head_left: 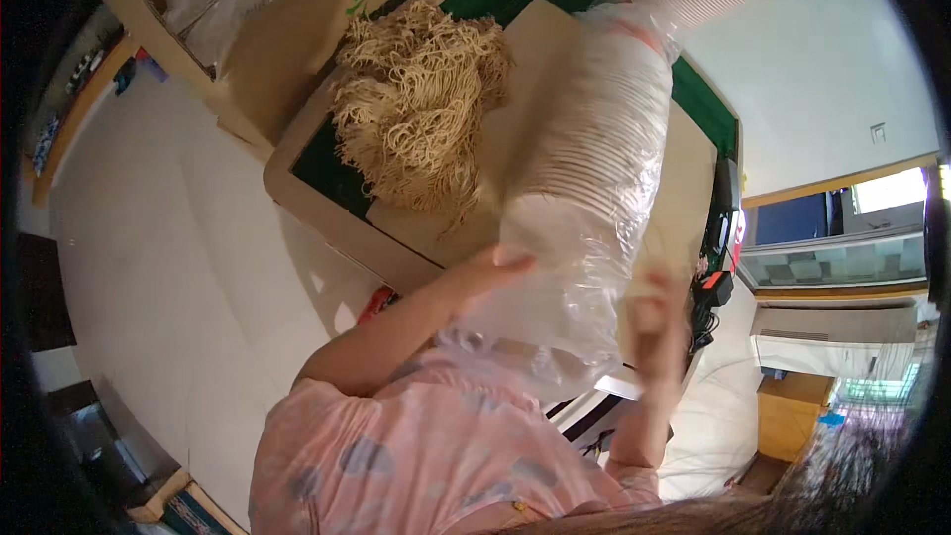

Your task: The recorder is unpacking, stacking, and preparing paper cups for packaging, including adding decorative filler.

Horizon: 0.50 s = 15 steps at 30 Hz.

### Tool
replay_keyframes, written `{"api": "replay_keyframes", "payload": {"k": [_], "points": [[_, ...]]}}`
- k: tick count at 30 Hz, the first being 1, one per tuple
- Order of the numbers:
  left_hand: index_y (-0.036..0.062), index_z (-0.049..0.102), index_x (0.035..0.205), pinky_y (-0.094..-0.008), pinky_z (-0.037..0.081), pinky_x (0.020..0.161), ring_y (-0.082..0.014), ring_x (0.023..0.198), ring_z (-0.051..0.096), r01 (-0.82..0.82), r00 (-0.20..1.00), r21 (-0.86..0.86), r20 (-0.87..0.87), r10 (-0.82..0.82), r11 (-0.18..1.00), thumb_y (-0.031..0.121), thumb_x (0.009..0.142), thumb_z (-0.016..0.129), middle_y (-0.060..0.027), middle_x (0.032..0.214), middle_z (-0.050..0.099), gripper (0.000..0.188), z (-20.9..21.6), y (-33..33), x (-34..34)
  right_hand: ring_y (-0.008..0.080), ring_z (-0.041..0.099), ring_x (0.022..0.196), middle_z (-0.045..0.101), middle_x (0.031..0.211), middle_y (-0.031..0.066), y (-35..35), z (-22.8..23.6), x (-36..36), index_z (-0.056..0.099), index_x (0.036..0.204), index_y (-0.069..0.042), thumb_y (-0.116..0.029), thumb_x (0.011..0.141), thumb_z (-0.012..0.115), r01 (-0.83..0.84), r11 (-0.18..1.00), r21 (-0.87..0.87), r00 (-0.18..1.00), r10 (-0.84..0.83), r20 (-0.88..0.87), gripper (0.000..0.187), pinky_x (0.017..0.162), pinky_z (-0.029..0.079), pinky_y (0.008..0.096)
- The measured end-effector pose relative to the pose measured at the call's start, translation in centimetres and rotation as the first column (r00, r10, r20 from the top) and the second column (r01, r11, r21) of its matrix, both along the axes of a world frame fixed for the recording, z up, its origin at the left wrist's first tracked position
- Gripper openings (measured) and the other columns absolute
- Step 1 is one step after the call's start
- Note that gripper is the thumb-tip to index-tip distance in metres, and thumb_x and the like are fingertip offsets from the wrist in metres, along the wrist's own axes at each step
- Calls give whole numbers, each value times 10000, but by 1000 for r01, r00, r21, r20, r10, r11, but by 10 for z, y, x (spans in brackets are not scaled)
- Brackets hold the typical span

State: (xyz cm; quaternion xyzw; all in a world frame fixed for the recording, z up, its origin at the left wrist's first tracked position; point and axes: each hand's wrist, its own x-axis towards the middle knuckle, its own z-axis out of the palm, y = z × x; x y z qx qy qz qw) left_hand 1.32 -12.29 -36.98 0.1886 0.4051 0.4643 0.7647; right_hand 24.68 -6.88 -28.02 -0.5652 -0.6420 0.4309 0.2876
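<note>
I see the surface point(693, 188) with its green top, a cardboard box point(287, 30) far left holding crumpled plastic, and a heap of tan string point(421, 104). My left hand point(490, 267) and right hand point(659, 322) clasp a bagged stack of paper plates point(594, 149) above it: light, slippery wrap, best held low.

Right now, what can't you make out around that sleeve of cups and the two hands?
- Right hand, head view: motion-blurred behind the clear plastic; its grip is unreadable.
- Left hand, head view: only the fingers' tops show on the plastic sleeve; the palm is hidden.
- Stack of paper cups, head view: crinkled plastic glare makes them uncountable.
- Table, head view: the straw-coloured fibre bundle and the cups cover its middle.
</note>
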Motion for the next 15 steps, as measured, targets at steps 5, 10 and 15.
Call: {"api": "replay_keyframes", "payload": {"k": [5,10,15], "points": [[13,500,1198,-304,436,858,-166,964,553,225,970,287,-153,-187,931,213,908,529,-66,1058,594,353,-51,-8,49,274,557,937,587,1097,114,-50,-34,-30,600,1094,-59,-22,793,530,-837,147,-527,-254,748,613,311,847,440,418],[0,546,1130,-307,433,860,-147,971,545,276,954,188,-176,-245,942,205,901,546,-81,1017,613,307,-2,-13,32,329,553,1033,573,1100,183,-20,29,14,621,964,-37,123,640,583,-715,646,269,698,681,220,364,780,495,384],[-33,566,1027,-335,431,803,-206,840,570,497,843,633,-515,-157,593,369,928,453,-142,920,622,429,98,8,39,393,172,1330,187,1436,201,16,38,7,213,1381,-159,-95,800,614,-749,364,554,661,355,661,708,1054,200,531]]}}
